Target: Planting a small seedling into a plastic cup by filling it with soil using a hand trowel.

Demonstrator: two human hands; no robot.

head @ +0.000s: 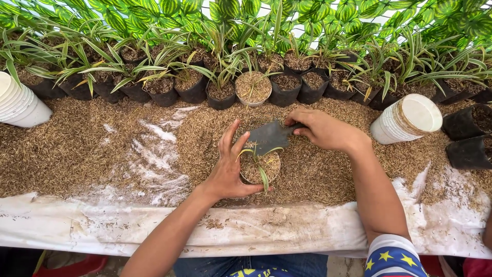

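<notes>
— Where does the small pot (261, 168) sit now?

— At the middle of the desk (77, 225), near us, sunk in the loose brown husks (77, 149). It holds a young striped seedling (256, 154), and husk fill reaches close to its rim.

— And our hands?

— Our left hand (228, 172) wraps the pot's left side, thumb toward the near rim, fingers raised and spread. Our right hand (325, 129) is closed around the handle of a dark trowel (269, 137), whose blade lies over the pot's far edge, just above the seedling.

— How far along do we judge it?

— The pot looks almost full, the plant standing in it. What seems left is topping up or pressing the fill. We cannot tell whether the blade carries any husks.

— What lies around?

— On the far side, a row of black bags (195, 92) already planted with the same striped plants, and one pale pot (253, 88) among them. A stack of white pots (407, 119) lies on its side to the right, another stack (18, 102) at the far left. Two black bags (469, 136) sit at the right edge; their contents are hard to make out.
</notes>
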